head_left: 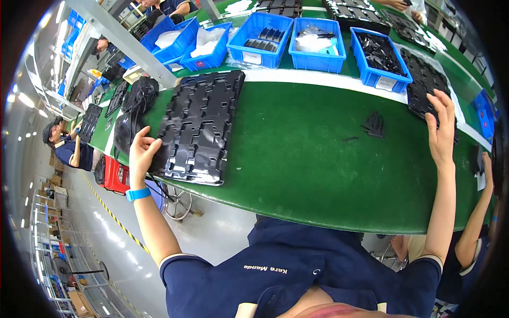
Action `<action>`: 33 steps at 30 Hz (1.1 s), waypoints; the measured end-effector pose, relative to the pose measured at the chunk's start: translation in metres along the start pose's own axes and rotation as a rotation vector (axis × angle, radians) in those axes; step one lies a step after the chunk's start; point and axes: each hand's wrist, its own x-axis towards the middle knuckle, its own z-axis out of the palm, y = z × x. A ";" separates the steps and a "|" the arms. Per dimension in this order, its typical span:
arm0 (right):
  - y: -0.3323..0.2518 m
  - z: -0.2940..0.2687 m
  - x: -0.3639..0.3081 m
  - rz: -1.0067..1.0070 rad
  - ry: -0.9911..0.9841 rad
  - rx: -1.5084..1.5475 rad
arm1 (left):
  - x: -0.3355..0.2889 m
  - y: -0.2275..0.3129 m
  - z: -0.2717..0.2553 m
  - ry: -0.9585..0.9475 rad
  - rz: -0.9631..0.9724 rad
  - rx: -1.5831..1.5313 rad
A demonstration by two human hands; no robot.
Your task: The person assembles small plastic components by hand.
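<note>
Holding the left hand (142, 152), thumb and fingers bent, at the left edge of a black molded plastic tray (199, 124) lying left on the green counter (297, 169), perhaps to steady it; cannot tell if pinching or merely touching. Holding the right hand's (441, 130) grip released, fingers raised, by another black tray (424, 74), far right. Having loose black strips (374, 126) between both trays, probably for easy reach, and blue bins (318, 62) along the far side, likely to leave working room near.

Pale lettering (265, 269) stands on the navy shirt (222, 283), printed labels (385, 83) on two blue bins (368, 76).
</note>
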 end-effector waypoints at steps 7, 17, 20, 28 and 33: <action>-0.008 -0.001 -0.003 0.022 -0.059 0.023 | 0.019 0.005 0.033 0.140 0.153 0.376; -0.008 0.002 -0.003 0.029 -0.130 0.072 | 0.020 0.014 0.048 0.220 0.149 0.556; -0.009 0.003 -0.003 0.066 -0.168 0.124 | 0.019 0.015 0.045 0.233 0.125 0.588; 0.013 -0.008 -0.003 0.005 0.003 -0.100 | 0.036 0.005 0.055 0.175 0.051 0.509; 0.081 -0.020 -0.027 0.216 0.080 -0.380 | 0.040 -0.030 0.032 0.170 0.163 0.594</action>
